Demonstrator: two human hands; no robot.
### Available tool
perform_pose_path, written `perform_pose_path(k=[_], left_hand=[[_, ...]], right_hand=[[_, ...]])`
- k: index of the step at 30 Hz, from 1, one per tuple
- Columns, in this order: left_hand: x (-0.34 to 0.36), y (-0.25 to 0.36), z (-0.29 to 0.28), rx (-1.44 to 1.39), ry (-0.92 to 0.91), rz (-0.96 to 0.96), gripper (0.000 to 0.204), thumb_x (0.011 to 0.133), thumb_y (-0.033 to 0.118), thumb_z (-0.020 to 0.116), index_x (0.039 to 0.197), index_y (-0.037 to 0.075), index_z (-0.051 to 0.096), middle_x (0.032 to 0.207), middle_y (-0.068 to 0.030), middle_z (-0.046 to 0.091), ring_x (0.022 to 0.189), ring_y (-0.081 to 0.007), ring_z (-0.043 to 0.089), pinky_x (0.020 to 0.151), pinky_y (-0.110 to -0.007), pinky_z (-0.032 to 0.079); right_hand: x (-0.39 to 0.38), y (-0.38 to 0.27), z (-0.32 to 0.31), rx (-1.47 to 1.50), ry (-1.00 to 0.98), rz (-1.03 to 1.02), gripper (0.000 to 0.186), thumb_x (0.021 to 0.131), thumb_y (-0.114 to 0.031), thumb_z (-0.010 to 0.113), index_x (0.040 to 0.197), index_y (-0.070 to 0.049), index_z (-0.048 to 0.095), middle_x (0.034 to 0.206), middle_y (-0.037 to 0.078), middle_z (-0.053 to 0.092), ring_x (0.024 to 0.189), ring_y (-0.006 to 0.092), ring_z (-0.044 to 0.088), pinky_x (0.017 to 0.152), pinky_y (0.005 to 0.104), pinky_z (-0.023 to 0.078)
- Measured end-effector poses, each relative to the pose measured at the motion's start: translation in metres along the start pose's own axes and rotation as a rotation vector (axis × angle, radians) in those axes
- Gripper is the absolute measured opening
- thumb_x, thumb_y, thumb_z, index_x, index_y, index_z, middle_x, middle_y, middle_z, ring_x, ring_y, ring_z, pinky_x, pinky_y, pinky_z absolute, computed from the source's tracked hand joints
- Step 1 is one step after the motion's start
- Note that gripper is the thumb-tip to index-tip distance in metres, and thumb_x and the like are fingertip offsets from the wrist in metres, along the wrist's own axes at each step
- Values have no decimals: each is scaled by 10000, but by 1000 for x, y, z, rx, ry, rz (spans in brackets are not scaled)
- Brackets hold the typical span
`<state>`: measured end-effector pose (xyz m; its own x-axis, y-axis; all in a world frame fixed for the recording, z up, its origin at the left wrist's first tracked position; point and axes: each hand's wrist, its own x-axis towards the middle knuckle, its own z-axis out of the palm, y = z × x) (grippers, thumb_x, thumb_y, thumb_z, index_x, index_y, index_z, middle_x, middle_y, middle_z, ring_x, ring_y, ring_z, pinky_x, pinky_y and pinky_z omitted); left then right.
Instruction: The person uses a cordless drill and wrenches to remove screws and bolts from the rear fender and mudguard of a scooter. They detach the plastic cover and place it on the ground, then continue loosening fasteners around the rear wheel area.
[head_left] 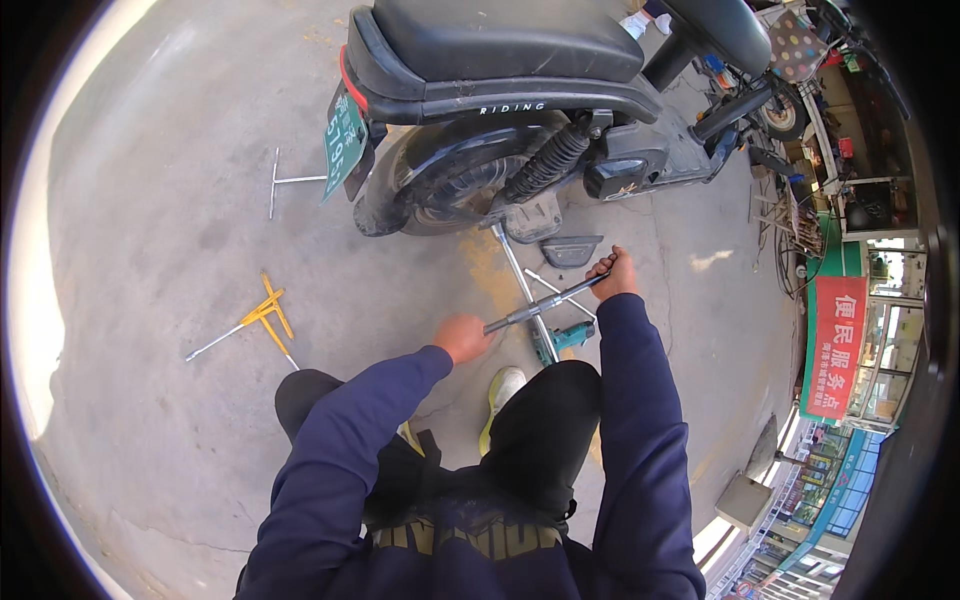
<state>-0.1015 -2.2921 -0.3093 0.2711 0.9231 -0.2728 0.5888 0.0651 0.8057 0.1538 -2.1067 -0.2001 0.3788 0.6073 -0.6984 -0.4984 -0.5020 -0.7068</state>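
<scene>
My left hand and my right hand grip opposite ends of a steel bar with a thicker middle sleeve. The bar crosses over a longer metal bar that reaches from near the rear-wheel hub of a black scooter toward my knees. Beneath them lie a thin metal rod and a teal power tool. A dark plastic cover rests on the concrete beside the rear wheel, just beyond my right hand.
Yellow-handled T-wrenches and a silver T-wrench lie at left. At right are a cluttered tool rack, a red banner and a grey block. Another person's shoe shows beyond the scooter.
</scene>
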Motion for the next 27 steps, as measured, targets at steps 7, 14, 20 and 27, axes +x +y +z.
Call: perform_pose_path(k=[7, 14, 20, 27], left_hand=[[6, -18, -2, 73, -106, 103, 359, 902, 350, 588, 774, 58, 751, 775, -225, 694, 750, -440, 671, 745, -523, 538], [15, -27, 3, 28, -69, 123, 303, 870, 337, 594, 841, 83, 757, 809, -182, 714, 791, -396, 689, 755, -512, 539], [42, -38, 41, -62, 46, 189, 304, 899, 352, 569, 806, 107, 723, 801, -158, 713, 774, -384, 685, 721, -515, 525], [98, -4, 117, -510, 407, 54, 386, 1017, 372, 540, 799, 80, 667, 758, -151, 668, 743, -335, 647, 666, -429, 498]], right_hand=[[-3, 7, -2, -35, 168, -115, 195, 934, -162, 494, 771, -132, 390, 598, -2, 315, 461, 143, 294, 491, 361, 314], [-32, 7, 34, -115, 219, -176, 230, 921, -158, 521, 747, -141, 372, 569, -3, 291, 458, 160, 264, 528, 389, 345], [-101, 7, 44, -171, 131, -254, 267, 949, -180, 531, 728, -119, 393, 606, 25, 347, 536, 181, 367, 564, 387, 368], [-216, 108, 82, -776, -279, -617, 443, 960, -171, 648, 566, -45, 489, 591, 69, 521, 546, 172, 500, 674, 326, 448]])
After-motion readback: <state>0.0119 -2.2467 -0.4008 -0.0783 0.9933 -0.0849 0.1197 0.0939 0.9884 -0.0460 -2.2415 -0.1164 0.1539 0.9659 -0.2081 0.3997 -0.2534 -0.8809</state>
